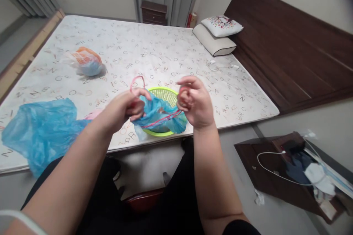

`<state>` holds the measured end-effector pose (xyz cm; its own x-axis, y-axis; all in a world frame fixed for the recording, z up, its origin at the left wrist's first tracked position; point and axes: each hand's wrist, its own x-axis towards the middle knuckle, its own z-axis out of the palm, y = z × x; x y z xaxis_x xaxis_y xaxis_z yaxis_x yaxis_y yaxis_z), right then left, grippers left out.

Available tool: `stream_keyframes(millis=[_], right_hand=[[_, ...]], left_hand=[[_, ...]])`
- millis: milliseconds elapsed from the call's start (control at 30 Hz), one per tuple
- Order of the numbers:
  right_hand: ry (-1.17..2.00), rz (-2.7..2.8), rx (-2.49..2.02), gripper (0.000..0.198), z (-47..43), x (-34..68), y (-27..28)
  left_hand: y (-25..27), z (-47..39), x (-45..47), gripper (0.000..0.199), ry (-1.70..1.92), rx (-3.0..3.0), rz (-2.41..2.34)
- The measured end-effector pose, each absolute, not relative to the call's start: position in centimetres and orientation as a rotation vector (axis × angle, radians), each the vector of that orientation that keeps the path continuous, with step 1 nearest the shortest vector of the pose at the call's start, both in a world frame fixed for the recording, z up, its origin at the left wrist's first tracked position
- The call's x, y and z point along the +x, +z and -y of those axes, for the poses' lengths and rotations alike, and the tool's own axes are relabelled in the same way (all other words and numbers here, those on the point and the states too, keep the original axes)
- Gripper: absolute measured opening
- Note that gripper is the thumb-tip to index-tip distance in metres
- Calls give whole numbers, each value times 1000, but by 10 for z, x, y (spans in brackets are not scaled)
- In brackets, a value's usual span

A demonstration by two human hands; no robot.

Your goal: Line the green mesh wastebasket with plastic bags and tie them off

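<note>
Across a bedroom, a wide white mattress printed with scattered letters (154,55) is laid beside a dark brown wooden headboard (286,40). At its near edge, a translucent blue plastic bag (154,106) is seated in a round lime-green perforated plastic basket (166,94), with its folds draped over part of the rim. Its upper part is crossed by a thin pinkish-red cord (161,119), slanted up toward the right hand (194,101). By that hand the cord is grasped in curled fingers, where a red strand is bunched, while the index finger is held bent above it; the bag lies just below and to the left of these fingers. By the left hand (135,107), a pink cord loop (139,76) is gripped in folded fingers and raised above the knuckles, and the bag's left side is met by the fingertips. Whether loop and cord are joined cannot be told.

Farther left, a crumpled blue plastic sheet or bag (49,128) is spread over the mattress edge. Beyond it, an orange-and-blue plastic-wrapped bundle (89,60) is set down. Two pale cushions (213,40) are stacked against the headboard.
</note>
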<state>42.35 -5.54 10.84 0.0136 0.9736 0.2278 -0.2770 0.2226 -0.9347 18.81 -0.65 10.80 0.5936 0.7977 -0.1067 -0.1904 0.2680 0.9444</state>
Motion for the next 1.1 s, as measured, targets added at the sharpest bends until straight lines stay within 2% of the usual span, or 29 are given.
stream_keyframes(millis=[133, 233, 300, 333, 467, 567, 667, 733, 867, 1000, 1100], right_hand=[[1172, 1521, -1051, 37, 60, 398, 113], [1105, 1627, -1103, 24, 57, 396, 107], [1006, 1563, -1164, 10, 54, 402, 103], [939, 1499, -1202, 9, 53, 406, 102], [715, 1191, -1272, 31, 48, 422, 100], [667, 1048, -1228, 35, 45, 426, 98], [663, 1013, -1184, 36, 43, 423, 96], [690, 1022, -1167, 36, 43, 418, 94], [785, 1033, -1130, 37, 44, 411, 94], [881, 1031, -1094, 39, 44, 407, 97], [923, 1004, -1075, 40, 44, 405, 100]], left_hand=[[94, 18, 205, 35, 589, 1167, -605], [90, 22, 211, 35, 583, 1225, -608], [90, 24, 211, 25, 681, 1294, -666], [90, 26, 211, 22, 773, 1326, -704], [91, 32, 209, 44, 1144, 1450, -763], [83, 27, 205, 44, 995, 1554, -748], [69, 13, 202, 50, 650, 1545, -777], [61, 4, 201, 53, 544, 1511, -803], [65, 2, 201, 54, 694, 1601, -879], [82, 19, 207, 69, 985, 1687, -860], [88, 29, 213, 53, 925, 1603, -721]])
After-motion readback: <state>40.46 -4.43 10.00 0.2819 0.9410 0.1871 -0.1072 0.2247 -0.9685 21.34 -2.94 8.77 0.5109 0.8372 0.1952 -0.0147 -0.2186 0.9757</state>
